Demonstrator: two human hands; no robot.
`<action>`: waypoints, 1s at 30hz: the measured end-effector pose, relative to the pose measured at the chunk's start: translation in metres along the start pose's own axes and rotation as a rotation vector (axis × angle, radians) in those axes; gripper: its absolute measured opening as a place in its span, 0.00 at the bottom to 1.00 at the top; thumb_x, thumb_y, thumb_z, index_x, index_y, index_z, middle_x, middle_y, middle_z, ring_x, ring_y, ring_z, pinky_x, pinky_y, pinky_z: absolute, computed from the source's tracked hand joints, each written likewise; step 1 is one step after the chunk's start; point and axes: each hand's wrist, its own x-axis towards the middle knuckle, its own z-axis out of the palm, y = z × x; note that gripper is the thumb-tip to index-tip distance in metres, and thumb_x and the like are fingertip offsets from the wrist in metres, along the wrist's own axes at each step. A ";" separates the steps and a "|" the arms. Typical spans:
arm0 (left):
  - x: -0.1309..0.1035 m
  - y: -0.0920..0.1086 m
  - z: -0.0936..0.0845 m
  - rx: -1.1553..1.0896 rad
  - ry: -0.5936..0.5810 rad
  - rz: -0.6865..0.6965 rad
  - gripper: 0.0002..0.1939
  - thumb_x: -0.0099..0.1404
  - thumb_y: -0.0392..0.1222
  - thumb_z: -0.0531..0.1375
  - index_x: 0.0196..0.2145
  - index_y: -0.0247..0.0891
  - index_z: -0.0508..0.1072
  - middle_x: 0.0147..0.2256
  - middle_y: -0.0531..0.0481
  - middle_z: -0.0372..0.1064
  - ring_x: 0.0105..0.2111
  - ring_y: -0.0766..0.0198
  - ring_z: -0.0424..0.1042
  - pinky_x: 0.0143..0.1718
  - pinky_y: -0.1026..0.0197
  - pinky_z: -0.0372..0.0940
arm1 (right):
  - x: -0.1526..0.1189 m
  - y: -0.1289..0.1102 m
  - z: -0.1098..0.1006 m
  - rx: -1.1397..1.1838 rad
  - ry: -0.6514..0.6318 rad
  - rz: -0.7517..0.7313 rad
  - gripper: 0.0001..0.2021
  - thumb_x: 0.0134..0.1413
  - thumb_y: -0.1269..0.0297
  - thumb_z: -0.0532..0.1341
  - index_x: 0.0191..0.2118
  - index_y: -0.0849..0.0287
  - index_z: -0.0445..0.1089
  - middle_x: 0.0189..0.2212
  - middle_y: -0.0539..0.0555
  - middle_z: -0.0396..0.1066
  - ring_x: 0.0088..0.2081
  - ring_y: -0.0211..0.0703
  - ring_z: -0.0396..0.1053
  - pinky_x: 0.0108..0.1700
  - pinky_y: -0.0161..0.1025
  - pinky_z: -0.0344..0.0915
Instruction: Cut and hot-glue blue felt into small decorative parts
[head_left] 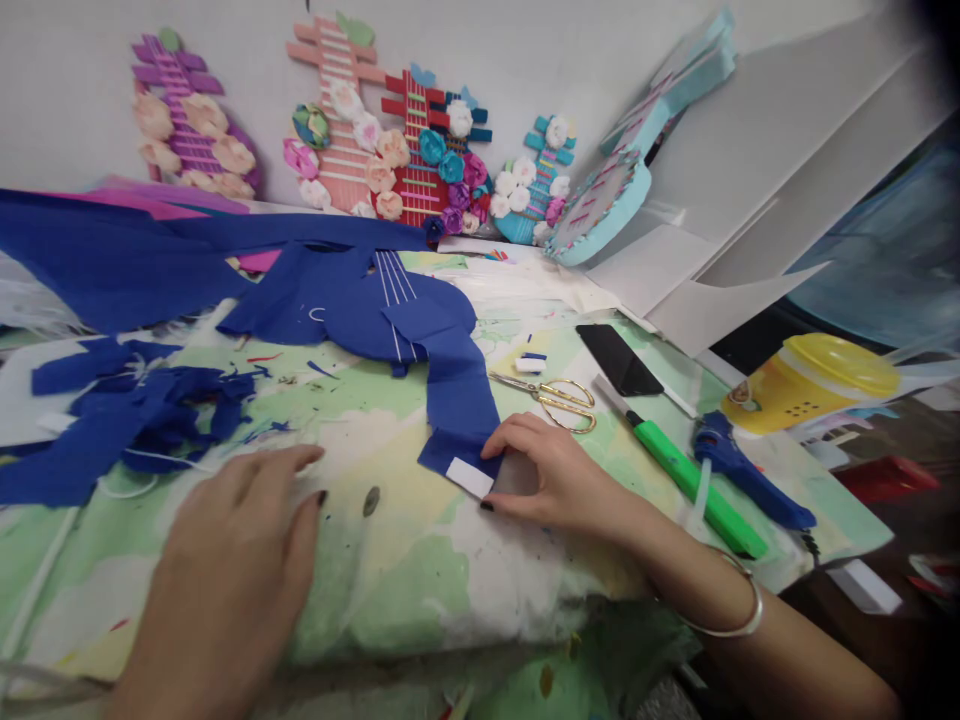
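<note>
My right hand (551,470) is curled round the end of a small white rectangular piece (470,478), thumb at its near corner and fingertips on its far side. This piece lies on the lower end of a blue strip (457,380) of paper or thin cloth. The strip runs up to a blue guitar-shaped body (360,315) with white strings. My left hand (232,560) is held over the table's left side, fingers apart and nothing in them. Gold-handled scissors (566,400) lie just beyond my right hand.
Blue scraps (180,405) are heaped at left. At right lie a phone (619,358), a green-handled cutter (697,490) and a blue glue gun (750,470). A yellow container (817,380) stands near the right edge. Decorated guitar shapes (420,150) lean against the wall.
</note>
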 end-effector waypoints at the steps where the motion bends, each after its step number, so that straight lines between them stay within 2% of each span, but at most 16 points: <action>1: 0.002 0.006 0.001 -0.047 -0.033 0.048 0.15 0.64 0.40 0.47 0.45 0.35 0.67 0.43 0.38 0.69 0.44 0.47 0.68 0.45 0.46 0.63 | 0.000 -0.002 0.000 -0.004 -0.004 -0.014 0.14 0.45 0.71 0.63 0.41 0.58 0.68 0.40 0.56 0.68 0.44 0.47 0.64 0.46 0.43 0.62; 5: 0.015 0.028 0.004 -0.176 -0.162 0.174 0.13 0.63 0.38 0.49 0.38 0.39 0.73 0.37 0.45 0.72 0.38 0.52 0.70 0.41 0.49 0.64 | -0.001 -0.007 0.001 -0.026 -0.025 -0.062 0.19 0.46 0.77 0.58 0.47 0.58 0.66 0.44 0.58 0.66 0.47 0.48 0.62 0.49 0.45 0.61; 9: 0.026 0.042 0.003 -0.212 -0.257 0.201 0.14 0.65 0.36 0.49 0.35 0.39 0.74 0.35 0.46 0.73 0.38 0.53 0.69 0.41 0.50 0.64 | 0.002 -0.007 0.006 -0.075 -0.036 -0.046 0.13 0.51 0.69 0.62 0.44 0.60 0.68 0.41 0.59 0.68 0.44 0.48 0.63 0.46 0.45 0.63; 11: 0.028 0.046 0.004 -0.223 -0.267 0.206 0.14 0.65 0.36 0.49 0.35 0.38 0.75 0.35 0.45 0.73 0.38 0.53 0.69 0.41 0.50 0.64 | 0.005 -0.004 0.007 -0.077 -0.030 -0.032 0.10 0.51 0.70 0.62 0.41 0.61 0.70 0.38 0.58 0.69 0.41 0.46 0.64 0.43 0.42 0.63; 17: 0.024 0.044 0.006 -0.259 -0.174 0.189 0.13 0.64 0.34 0.49 0.37 0.36 0.73 0.34 0.45 0.74 0.35 0.55 0.71 0.37 0.53 0.65 | 0.006 0.003 0.003 0.156 0.016 0.056 0.08 0.50 0.73 0.60 0.37 0.60 0.72 0.32 0.52 0.70 0.32 0.38 0.65 0.35 0.35 0.62; 20: 0.023 0.044 0.003 -0.246 -0.127 0.152 0.11 0.64 0.36 0.49 0.35 0.37 0.71 0.32 0.46 0.73 0.33 0.56 0.71 0.33 0.55 0.65 | 0.006 0.005 -0.001 0.273 -0.003 0.117 0.07 0.51 0.71 0.60 0.37 0.60 0.73 0.30 0.51 0.69 0.30 0.36 0.64 0.31 0.33 0.61; 23: 0.022 0.048 0.000 -0.283 -0.119 0.143 0.07 0.63 0.37 0.52 0.33 0.38 0.70 0.33 0.48 0.73 0.34 0.57 0.71 0.35 0.55 0.65 | 0.010 0.005 -0.005 0.357 -0.037 0.158 0.07 0.52 0.69 0.59 0.37 0.61 0.73 0.27 0.50 0.68 0.28 0.35 0.64 0.29 0.33 0.60; 26: 0.019 0.054 0.003 -0.364 -0.119 0.201 0.05 0.64 0.38 0.55 0.34 0.38 0.71 0.35 0.47 0.73 0.37 0.57 0.70 0.38 0.54 0.66 | 0.015 0.005 -0.006 0.362 -0.040 0.163 0.08 0.54 0.69 0.57 0.37 0.61 0.73 0.27 0.51 0.70 0.27 0.35 0.64 0.28 0.33 0.59; 30: 0.013 0.059 0.015 -0.402 -0.078 0.254 0.06 0.63 0.38 0.56 0.36 0.37 0.72 0.36 0.45 0.72 0.39 0.56 0.69 0.41 0.52 0.66 | 0.020 0.008 -0.003 0.238 0.021 0.112 0.09 0.55 0.70 0.56 0.37 0.60 0.73 0.32 0.52 0.73 0.30 0.36 0.66 0.32 0.34 0.60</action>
